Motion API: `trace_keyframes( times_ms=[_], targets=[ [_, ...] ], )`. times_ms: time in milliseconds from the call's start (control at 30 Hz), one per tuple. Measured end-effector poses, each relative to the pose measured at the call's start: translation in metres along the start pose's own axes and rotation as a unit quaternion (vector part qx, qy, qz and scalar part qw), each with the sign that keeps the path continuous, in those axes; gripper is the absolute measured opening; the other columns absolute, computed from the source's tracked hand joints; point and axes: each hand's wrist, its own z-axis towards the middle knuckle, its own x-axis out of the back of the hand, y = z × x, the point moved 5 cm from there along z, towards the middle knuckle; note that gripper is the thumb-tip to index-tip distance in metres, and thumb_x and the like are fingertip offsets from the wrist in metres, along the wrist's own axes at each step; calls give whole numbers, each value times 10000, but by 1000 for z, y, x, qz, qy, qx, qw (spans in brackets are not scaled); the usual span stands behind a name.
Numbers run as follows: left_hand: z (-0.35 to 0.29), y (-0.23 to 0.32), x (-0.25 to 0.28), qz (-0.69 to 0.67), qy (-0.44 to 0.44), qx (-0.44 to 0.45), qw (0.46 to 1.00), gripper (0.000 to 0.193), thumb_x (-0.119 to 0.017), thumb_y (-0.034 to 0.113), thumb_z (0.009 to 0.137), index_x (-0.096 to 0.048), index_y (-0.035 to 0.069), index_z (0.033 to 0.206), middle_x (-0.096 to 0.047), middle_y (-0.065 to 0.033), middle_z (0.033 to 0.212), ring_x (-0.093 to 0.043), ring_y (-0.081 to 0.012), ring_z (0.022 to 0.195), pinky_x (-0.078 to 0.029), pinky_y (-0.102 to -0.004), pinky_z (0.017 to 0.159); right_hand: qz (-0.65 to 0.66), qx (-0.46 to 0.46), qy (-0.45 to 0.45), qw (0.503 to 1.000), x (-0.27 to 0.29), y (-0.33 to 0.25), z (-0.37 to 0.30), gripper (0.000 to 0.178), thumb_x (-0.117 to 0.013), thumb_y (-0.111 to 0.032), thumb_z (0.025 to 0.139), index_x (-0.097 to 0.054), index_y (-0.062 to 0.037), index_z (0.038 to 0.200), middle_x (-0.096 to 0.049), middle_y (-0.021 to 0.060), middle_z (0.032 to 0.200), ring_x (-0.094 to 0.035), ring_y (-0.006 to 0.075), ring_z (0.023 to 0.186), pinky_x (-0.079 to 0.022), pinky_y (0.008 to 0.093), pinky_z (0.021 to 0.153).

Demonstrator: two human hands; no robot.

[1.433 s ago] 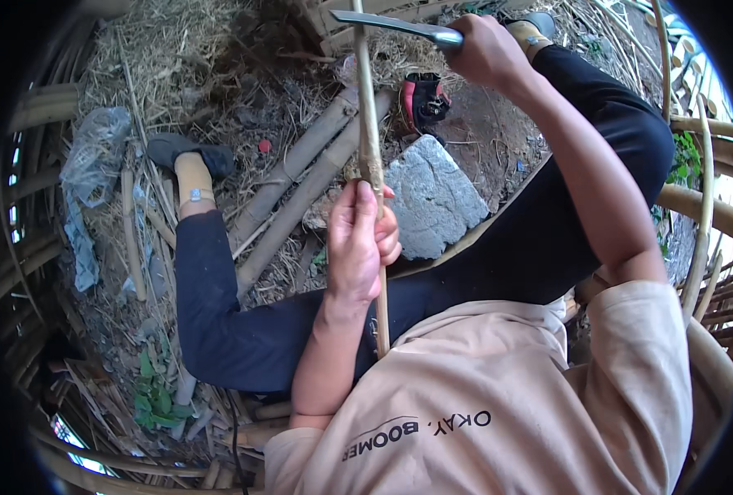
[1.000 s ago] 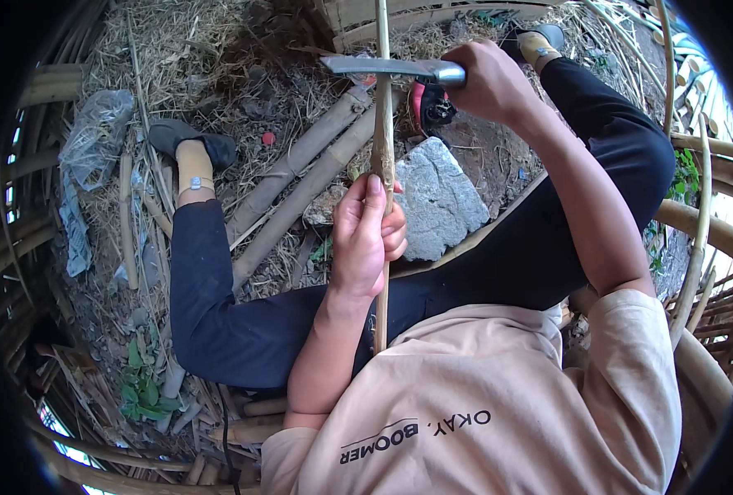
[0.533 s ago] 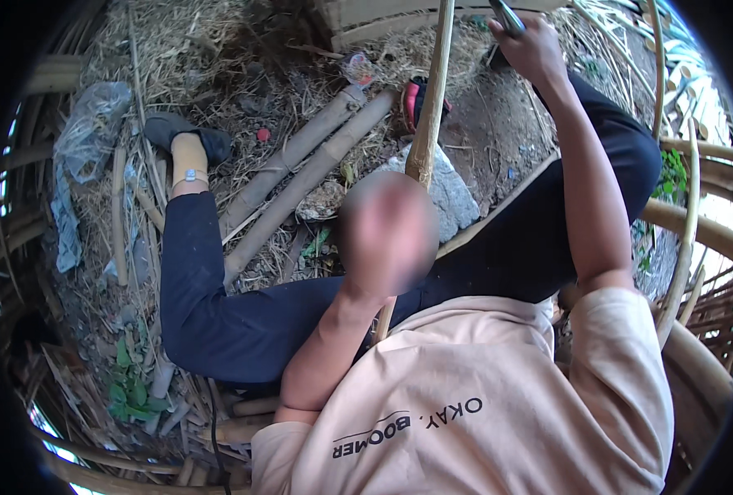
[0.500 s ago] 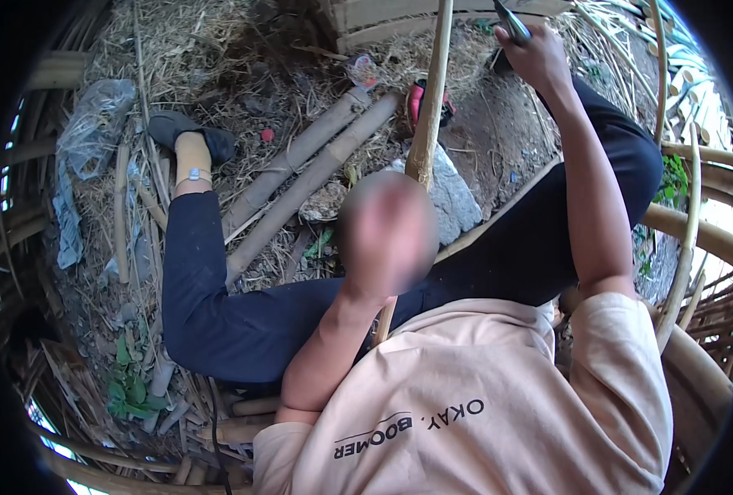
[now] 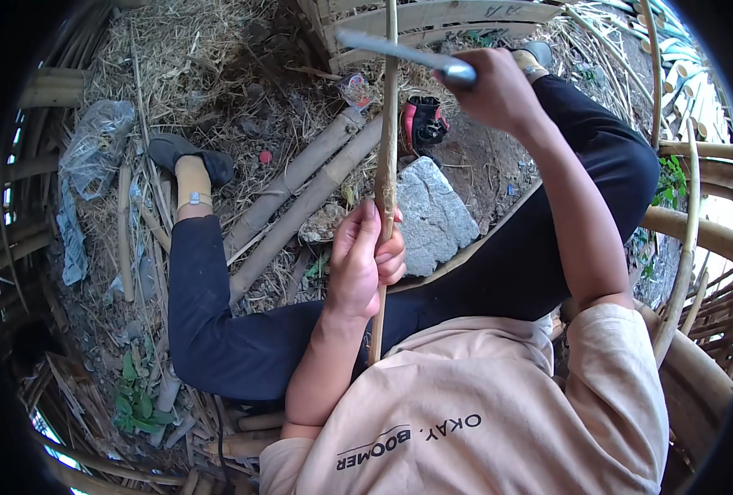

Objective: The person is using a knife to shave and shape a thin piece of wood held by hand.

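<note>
My left hand (image 5: 368,256) is closed around a long, slim wooden pole (image 5: 388,124), which runs from my lap up past the top of the view. Just above that hand the pole has a knobby joint. My right hand (image 5: 497,89) grips a knife by its rounded metal handle. The grey knife blade (image 5: 399,53), smeared by motion, reaches left across the upper part of the pole. Whether its edge touches the wood I cannot tell.
A pale stone block (image 5: 432,219) lies right of my left hand, with a red and black object (image 5: 422,124) beyond it. Two thick bamboo lengths (image 5: 300,165) lie on the straw-covered ground. A clear plastic bag (image 5: 98,148) is at left, and cut bamboo (image 5: 688,74) is piled far right.
My right hand has swung left and a little nearer, bringing the knife blade across the pole. The pole's upper end has shifted left in my left hand.
</note>
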Motion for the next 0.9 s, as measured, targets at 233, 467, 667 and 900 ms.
trace_keyframes(
  times_ms=[233, 467, 667, 900],
  targets=[
    [-1, -14, -2, -16, -17, 29, 999, 295, -379, 386, 1101, -503, 123, 1050, -274, 92, 593, -185, 3, 427, -146, -193, 376, -87, -12, -49, 995, -7, -3, 8, 226, -677, -147, 683, -753, -61, 878, -696, 209, 790, -687, 392, 777, -564, 459, 768],
    [-6, -20, -7, -5, -7, 40, 999, 307, -365, 393, 1102, -493, 120, 1043, -283, 88, 585, -182, 0, 407, -138, -199, 363, -95, -176, 41, 979, 18, 52, 31, 330, -671, -361, 920, -748, -48, 989, -710, 218, 793, -718, 353, 716, -568, 465, 701],
    [-9, -2, -15, 13, -42, 10, 999, 308, -370, 374, 1104, -505, 104, 1042, -289, 75, 579, -193, -8, 406, -149, -205, 369, -44, -88, 102, 990, 61, 32, 11, 252, -688, -283, 879, -757, -42, 907, -682, 191, 698, -696, 323, 673, -555, 441, 685],
    [-6, 11, -2, 56, 19, -31, 998, 311, -359, 353, 1110, -508, 87, 1045, -303, 72, 589, -203, -9, 420, -164, -198, 378, -48, 38, -29, 998, 26, -30, -21, 211, -681, -130, 722, -770, -106, 912, -707, 169, 759, -705, 355, 744, -567, 461, 744]
  ],
)
